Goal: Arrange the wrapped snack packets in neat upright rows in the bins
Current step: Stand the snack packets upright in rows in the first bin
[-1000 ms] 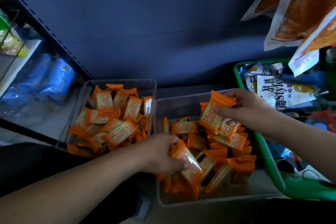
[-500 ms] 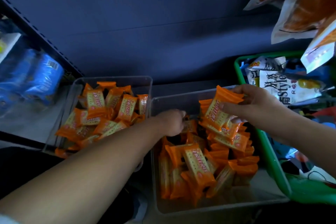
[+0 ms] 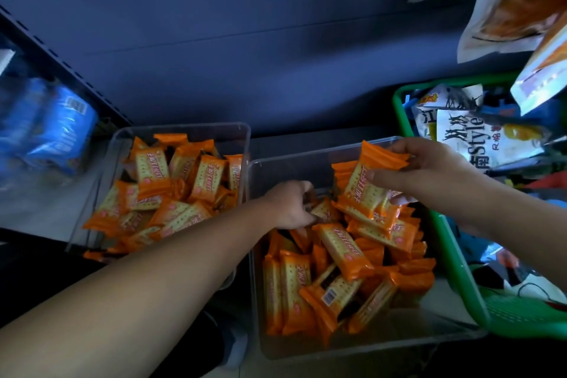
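From the head camera we are looking down on the right bin (image 3: 291, 169), a clear one, with both our hands over it. Our right hand (image 3: 429, 172) is pinching a small stack of orange packets (image 3: 366, 184) at the bin's far right corner. The thumb is lying across the front face and the fingers (image 3: 411, 149) are curling over the top seam. The stack is standing nearly upright, leaning a little, with its lower end touching the packets below. Our left hand (image 3: 288, 204) is lying in the far middle of the same bin, knuckles up, fingers curling down among the loose packets (image 3: 340, 252). We cannot tell whether it is gripping one or only touching them. Those packets are lying jumbled, some flat and some on edge along the bin's left wall. The left bin (image 3: 184, 127), just beside it, is holding another jumbled heap (image 3: 184, 190) of the same packets. Just right of the right bin a green basket (image 3: 460, 270) is holding printed snack bags (image 3: 466, 138). Larger pouches (image 3: 515, 3) are hanging above it, and blue packs (image 3: 61, 129) are sitting far to the left.
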The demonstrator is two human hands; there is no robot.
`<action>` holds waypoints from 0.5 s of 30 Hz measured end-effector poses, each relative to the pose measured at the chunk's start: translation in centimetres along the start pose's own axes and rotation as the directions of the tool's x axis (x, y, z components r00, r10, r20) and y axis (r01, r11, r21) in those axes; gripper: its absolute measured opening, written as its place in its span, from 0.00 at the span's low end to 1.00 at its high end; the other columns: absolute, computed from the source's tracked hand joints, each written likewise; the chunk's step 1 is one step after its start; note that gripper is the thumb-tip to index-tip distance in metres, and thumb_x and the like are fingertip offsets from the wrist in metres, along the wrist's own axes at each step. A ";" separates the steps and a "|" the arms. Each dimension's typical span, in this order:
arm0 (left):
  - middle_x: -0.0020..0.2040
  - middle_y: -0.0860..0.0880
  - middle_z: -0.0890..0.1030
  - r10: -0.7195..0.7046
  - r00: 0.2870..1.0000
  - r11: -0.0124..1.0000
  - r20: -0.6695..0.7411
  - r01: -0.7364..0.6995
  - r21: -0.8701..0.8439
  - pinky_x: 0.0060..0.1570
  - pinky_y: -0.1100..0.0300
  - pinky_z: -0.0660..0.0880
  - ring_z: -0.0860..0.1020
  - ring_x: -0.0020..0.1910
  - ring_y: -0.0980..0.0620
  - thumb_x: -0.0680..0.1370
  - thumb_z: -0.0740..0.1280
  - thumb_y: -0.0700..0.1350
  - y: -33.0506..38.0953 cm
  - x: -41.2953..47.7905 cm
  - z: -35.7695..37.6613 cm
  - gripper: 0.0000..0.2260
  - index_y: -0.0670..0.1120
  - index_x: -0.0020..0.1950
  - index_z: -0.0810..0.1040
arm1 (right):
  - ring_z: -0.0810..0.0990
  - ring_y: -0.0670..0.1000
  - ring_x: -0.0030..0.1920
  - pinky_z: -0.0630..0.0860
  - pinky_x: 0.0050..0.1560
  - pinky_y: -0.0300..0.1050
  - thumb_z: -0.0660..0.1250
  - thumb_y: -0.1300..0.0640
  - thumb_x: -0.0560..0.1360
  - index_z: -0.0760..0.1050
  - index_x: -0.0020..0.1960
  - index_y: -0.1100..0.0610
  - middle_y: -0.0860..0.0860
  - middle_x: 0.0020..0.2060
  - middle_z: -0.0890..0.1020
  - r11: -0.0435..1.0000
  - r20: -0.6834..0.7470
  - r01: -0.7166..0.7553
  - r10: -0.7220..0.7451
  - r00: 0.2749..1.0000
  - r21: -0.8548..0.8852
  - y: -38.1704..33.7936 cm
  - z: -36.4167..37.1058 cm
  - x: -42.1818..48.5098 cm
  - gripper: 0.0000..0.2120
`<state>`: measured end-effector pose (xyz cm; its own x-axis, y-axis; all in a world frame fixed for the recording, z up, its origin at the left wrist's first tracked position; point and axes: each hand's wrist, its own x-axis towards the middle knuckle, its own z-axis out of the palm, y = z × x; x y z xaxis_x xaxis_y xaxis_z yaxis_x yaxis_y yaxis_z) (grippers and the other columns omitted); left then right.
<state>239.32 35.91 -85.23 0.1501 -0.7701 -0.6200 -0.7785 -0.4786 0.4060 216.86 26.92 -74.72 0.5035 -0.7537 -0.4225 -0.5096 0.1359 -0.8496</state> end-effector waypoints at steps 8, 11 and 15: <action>0.56 0.53 0.83 -0.059 0.967 0.977 -0.246 0.005 -0.215 0.58 0.53 0.80 0.81 0.55 0.52 0.71 0.81 0.56 1.6 -5.9 -4.5 0.23 0.49 0.62 0.81 | 0.86 0.60 0.51 0.85 0.54 0.58 0.78 0.56 0.74 0.81 0.57 0.54 0.56 0.47 0.88 0.995 0.072 -0.061 0.055 0.996 0.084 -0.3 0.0 0.0 0.14; 0.51 0.53 0.87 -0.052 0.954 0.922 -0.295 -0.068 -0.382 0.54 0.53 0.82 0.85 0.49 0.52 0.72 0.81 0.54 1.9 -9.0 -6.7 0.17 0.50 0.57 0.83 | 0.86 0.62 0.54 0.83 0.58 0.60 0.78 0.57 0.74 0.80 0.59 0.56 0.57 0.48 0.88 0.985 0.120 -0.112 0.097 0.988 0.133 -0.4 0.0 0.1 0.15; 0.47 0.51 0.88 -0.036 0.947 0.837 -0.319 -0.146 -0.528 0.45 0.61 0.82 0.87 0.44 0.53 0.75 0.79 0.47 1.5 -12.6 -8.1 0.10 0.48 0.54 0.85 | 0.87 0.55 0.53 0.83 0.59 0.53 0.79 0.57 0.73 0.81 0.58 0.51 0.54 0.50 0.87 0.993 0.129 -0.045 0.030 0.991 0.113 -0.7 0.2 0.2 0.15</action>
<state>241.21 41.49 -71.44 0.3647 -0.8466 -0.3875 -0.3514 -0.5106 0.7847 217.45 26.75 -74.29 0.5732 -0.6603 -0.4852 -0.4499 0.2412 -0.8599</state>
